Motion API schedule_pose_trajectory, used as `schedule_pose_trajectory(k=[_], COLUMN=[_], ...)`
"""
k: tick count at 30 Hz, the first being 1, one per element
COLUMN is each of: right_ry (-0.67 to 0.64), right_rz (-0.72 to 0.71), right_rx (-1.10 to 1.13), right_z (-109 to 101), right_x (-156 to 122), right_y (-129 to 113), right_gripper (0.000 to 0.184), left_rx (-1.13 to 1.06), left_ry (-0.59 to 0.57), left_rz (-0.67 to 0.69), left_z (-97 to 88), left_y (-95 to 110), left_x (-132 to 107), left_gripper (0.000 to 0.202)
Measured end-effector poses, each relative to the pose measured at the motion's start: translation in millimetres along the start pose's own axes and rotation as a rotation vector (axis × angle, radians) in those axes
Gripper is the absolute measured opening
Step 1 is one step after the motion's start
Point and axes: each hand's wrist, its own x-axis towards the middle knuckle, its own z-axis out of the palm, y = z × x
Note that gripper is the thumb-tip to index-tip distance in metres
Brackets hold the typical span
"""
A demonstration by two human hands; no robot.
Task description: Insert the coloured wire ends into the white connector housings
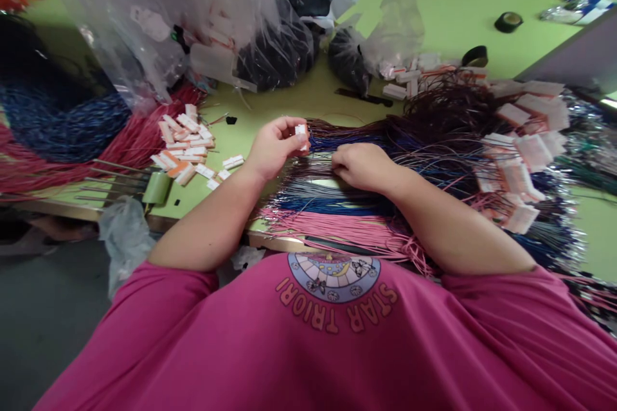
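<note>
My left hand [276, 144] is raised a little over the green table [448, 9] and pinches a small white connector housing [302, 135] between thumb and fingers. Just to its right, my right hand [360, 166] rests knuckles-up on the spread of coloured wires [337, 202], fingers curled into the strands. What those fingers hold is hidden. The wires lie in bands of blue, grey, pink and dark red, running from the table's near edge toward the right.
A pile of white and orange connectors [186, 141] lies left of my hands beside red wires [72, 160]. Clear plastic bags [270, 38] with dark parts stand behind. More white connectors [523, 160] sit on the wires at right. Two tape rolls [508, 22] lie far right.
</note>
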Motion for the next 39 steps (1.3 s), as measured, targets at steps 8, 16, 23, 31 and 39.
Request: schedule_pose_trajectory(k=[8,16,23,31,39], right_ry=[0.081,0.077,0.452,0.286,0.212], right_rz=[0.075,-0.397,-0.074,0.133,0.173], right_rx=[0.155,0.693,0.548,0.095,0.035], right_z=[-17,-12,-6,-14,-18], right_x=[-8,-15,-12,-15,-15], right_y=[11,-9,-5,-13,-15], right_gripper=[0.023,0.025,0.029,0.041,0.043], left_rx=[-0.004,-0.102,-0.183,-0.165,-0.095], left_ry=[-0.047,-0.256,-0.376,-0.346,-0.342], left_rz=[0.041,-0.065,-0.166,-0.168,-0.098], left_z=[-5.0,-1.1,0.0,-0.5,2.7], left_y=[-4,-4,-7,-5,-9], left_x=[3,-7,-13,-13,-14], left_gripper=[0.025,0.042,0.049,0.047,0.047])
